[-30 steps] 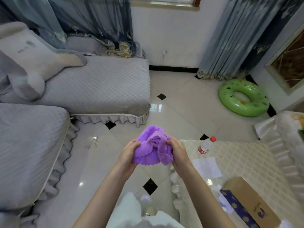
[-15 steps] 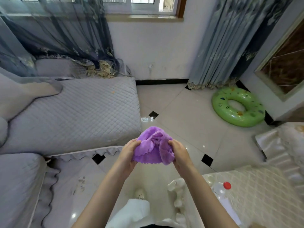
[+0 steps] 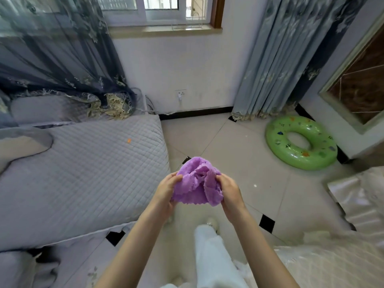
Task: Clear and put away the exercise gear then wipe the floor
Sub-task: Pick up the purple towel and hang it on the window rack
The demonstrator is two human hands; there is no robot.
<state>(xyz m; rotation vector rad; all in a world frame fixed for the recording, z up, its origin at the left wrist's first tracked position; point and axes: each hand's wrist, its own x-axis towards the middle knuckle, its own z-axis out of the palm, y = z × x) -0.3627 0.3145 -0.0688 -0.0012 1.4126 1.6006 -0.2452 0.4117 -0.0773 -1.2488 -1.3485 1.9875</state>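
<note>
The tiled floor is spread out ahead, bordered at nine o'clock by the grey quilted sofa. A green swim ring is seen lying at two o'clock. Dead centre, the purple cloth is held bunched above the tiles, gripped by the left hand and the right hand, fingers curled into its edges. Soft, light and floppy, it seems; best taken by gathered folds.

my cloth: purple | swim ring: green, small coloured prints, maybe fish | sofa cover: grey, diamond-quilted | floor: cream, black diamonds
</note>
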